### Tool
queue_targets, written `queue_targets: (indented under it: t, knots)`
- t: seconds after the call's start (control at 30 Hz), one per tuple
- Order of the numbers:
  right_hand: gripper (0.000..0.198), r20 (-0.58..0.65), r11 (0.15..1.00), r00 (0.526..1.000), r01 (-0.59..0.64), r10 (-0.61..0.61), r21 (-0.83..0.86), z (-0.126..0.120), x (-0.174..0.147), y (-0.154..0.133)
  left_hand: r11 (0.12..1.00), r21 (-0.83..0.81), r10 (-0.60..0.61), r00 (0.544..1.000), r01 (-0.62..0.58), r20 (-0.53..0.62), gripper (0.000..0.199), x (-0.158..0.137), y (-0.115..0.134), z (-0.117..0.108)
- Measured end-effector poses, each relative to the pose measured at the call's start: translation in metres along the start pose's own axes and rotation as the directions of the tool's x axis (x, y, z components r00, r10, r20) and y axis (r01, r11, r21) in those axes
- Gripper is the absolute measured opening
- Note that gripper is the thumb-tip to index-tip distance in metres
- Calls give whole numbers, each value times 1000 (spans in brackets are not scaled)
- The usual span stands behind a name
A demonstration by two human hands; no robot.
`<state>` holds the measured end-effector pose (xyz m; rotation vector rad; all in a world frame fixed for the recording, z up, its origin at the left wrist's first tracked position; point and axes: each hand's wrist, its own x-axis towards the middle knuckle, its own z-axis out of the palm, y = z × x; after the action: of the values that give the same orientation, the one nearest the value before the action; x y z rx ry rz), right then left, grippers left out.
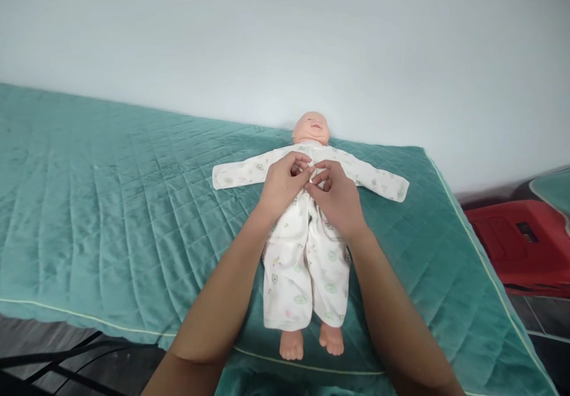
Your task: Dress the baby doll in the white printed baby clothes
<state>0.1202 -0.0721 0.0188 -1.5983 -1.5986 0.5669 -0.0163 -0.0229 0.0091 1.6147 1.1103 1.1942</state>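
Note:
A baby doll (313,126) lies on its back, head toward the wall and bare feet toward me. It wears a white patterned baby shirt (243,171) with sleeves spread wide, and matching trousers (288,283). My left hand (287,181) and my right hand (336,191) meet over the middle of its chest. Thumb and fingers of each are pinched on the shirt's front edges, fingertips nearly touching. Whatever fastener sits between the fingertips is too small and covered to make out. Part of the shirt's lower front is hidden behind the hands.
The doll rests on a green quilted cover (111,206) spread over a bed-like surface. A pale wall (222,40) stands behind it. Beyond the right edge is a red plastic stool (512,235). Black metal bars (57,357) show at the lower left.

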Motion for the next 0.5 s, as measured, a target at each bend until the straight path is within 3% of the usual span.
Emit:
queue_targets:
  t: [0.3,0.5]
  knots:
    - [37,-42,996,999,24,-27,-81,5,-1,-1,999,-32,-24,999,23,-23,24,0,-2,1]
    - [28,-59,975,982,167,-178,-148,3,-2,2,995,-93,-33,996,26,-77,27,0,-3,1]
